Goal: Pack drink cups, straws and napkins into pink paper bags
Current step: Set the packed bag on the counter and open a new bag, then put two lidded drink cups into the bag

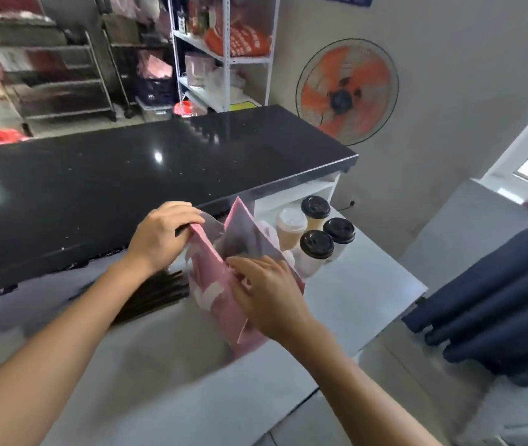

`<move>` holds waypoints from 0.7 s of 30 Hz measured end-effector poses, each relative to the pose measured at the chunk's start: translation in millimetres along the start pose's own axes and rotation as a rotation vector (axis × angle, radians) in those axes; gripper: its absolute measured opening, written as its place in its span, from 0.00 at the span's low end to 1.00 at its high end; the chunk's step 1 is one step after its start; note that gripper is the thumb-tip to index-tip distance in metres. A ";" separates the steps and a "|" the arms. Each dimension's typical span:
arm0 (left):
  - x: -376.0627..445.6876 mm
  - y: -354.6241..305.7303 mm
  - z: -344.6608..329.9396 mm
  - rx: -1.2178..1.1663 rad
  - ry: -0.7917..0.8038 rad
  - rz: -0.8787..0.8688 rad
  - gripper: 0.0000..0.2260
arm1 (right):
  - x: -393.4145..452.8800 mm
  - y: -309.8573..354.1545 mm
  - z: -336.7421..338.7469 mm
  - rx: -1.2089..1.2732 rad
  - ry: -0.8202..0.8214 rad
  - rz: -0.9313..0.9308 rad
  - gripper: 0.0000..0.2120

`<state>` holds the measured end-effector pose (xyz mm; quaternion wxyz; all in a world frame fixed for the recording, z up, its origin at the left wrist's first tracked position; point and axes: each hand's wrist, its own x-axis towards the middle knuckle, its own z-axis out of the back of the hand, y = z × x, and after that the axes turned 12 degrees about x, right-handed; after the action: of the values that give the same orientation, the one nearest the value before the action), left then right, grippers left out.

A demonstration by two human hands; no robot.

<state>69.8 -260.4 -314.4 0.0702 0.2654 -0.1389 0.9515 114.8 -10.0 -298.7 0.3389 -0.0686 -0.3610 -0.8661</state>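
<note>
The pink paper bag (211,284) stands upright on the pale grey counter (166,365), near its middle, with the mouth opened upward. The left hand (163,235) pinches the far-left rim of the mouth; the right hand (264,292) grips the near-right rim, so both hold the mouth apart. The four lidded paper drink cups (315,235) stand just beyond the bag, toward the counter's far right corner, so the right hand is nearer to them. The dark straws (153,296) lie left of the bag, nearer the left hand.
</note>
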 end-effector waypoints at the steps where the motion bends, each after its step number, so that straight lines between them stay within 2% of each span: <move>1: 1.0 5.4 -0.8 0.014 0.005 0.002 0.09 | 4.3 2.7 -4.2 0.024 0.025 -0.001 0.13; 5: 12.7 9.8 1.2 0.058 0.054 0.009 0.15 | 15.3 -0.1 -7.5 0.093 0.147 0.000 0.13; 8: 20.5 -0.9 3.1 0.072 0.060 -0.037 0.19 | 21.4 -10.4 8.1 0.191 0.240 -0.005 0.17; 10: 27.3 -10.7 4.5 0.073 0.062 -0.052 0.20 | 28.5 -21.0 26.2 0.294 0.243 0.004 0.15; 12: 34.6 -25.8 6.8 0.045 0.073 -0.034 0.18 | 34.8 -40.6 46.1 0.359 0.200 -0.006 0.10; 16: 48.6 -70.8 9.9 -0.017 0.146 0.059 0.14 | 43.8 -96.4 78.8 0.415 0.167 -0.156 0.11; 21: 72.8 -147.0 -7.4 0.027 0.237 0.170 0.11 | 54.8 -190.3 94.7 0.290 0.232 -0.182 0.12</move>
<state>34.8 -114.0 -249.0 0.0019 0.1394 -0.1388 0.9804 -60.0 121.2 -319.7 0.3048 0.1139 -0.4450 -0.8343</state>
